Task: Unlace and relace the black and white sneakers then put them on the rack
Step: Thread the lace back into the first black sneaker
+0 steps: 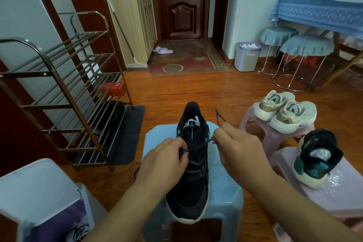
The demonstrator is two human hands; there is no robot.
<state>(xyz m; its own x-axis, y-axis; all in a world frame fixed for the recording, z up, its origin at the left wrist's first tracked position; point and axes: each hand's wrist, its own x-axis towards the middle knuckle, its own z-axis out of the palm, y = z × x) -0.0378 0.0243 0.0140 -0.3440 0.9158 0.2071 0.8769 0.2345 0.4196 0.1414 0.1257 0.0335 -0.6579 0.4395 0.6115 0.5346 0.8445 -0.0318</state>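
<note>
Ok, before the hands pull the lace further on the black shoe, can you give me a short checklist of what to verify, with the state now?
1. Black mesh sneaker with cream sole sits flat on the light blue plastic stool: ok.
2. Left hand pinches the thin black lace over the eyelets: ok.
3. Right hand grips the other lace end, its tip sticking up: ok.
4. Lace free of knots under the hands: cannot tell.
5. Second black sneaker within sight on the pink plastic stool: ok.
6. Metal shoe rack shelves free for the pair: ok.
</note>
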